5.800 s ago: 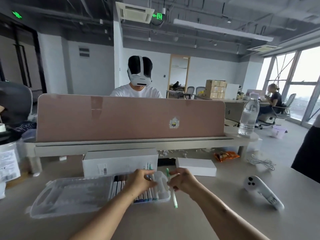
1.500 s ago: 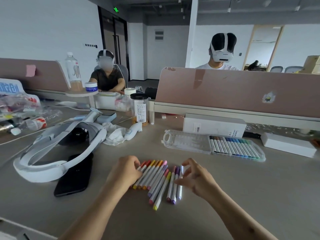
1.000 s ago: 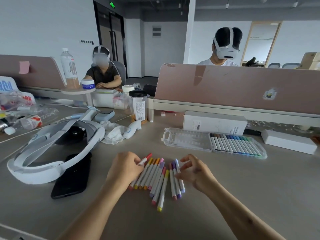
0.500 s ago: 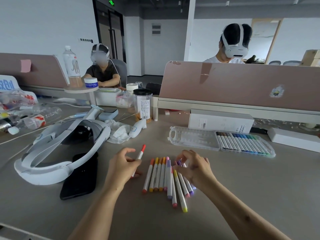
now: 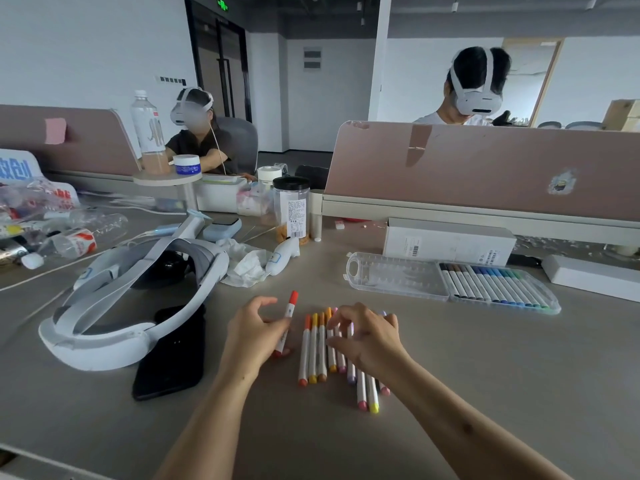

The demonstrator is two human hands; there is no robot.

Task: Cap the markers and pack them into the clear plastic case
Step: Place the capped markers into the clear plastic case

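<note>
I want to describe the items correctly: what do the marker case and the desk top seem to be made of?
The marker case looks like clear, glossy hard plastic: the desk shows through its empty half and its ribs catch light. The desk top seems a matte grey-beige laminate, smooth with no grain or glare, though this is only a guess.

White walls (image 5: 86,46), dark exposed ceiling (image 5: 311,8), glass door (image 5: 221,71), pink desk dividers (image 5: 485,168), grey desktop (image 5: 519,375)

Left hand (image 5: 254,336) gripping red marker (image 5: 286,323), right hand (image 5: 367,336) resting on marker row (image 5: 313,348); case (image 5: 394,277) lying open (half full).
</note>
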